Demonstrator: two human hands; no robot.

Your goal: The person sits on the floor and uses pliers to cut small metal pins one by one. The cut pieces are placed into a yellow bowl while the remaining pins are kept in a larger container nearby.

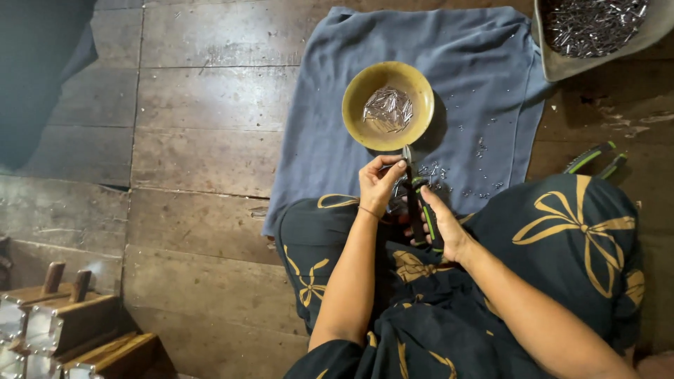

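Your right hand (439,224) grips black-green-handled cutting pliers (423,210), long axis pointing at the yellow round bowl (387,105) just ahead; left hand (379,184) pinches something tiny at the tip.

A blue-grey cloth (463,84) lies spread on the worn wooden plank floor (203,147), with small metal bits scattered over it. At the top right corner sits a grey basin (562,67) heaped with thin metal pieces. A second pair of green-and-black handled cutters (595,158) rests on the floor beside the cloth. At the lower left stand wooden blocks with metal faces (60,323).
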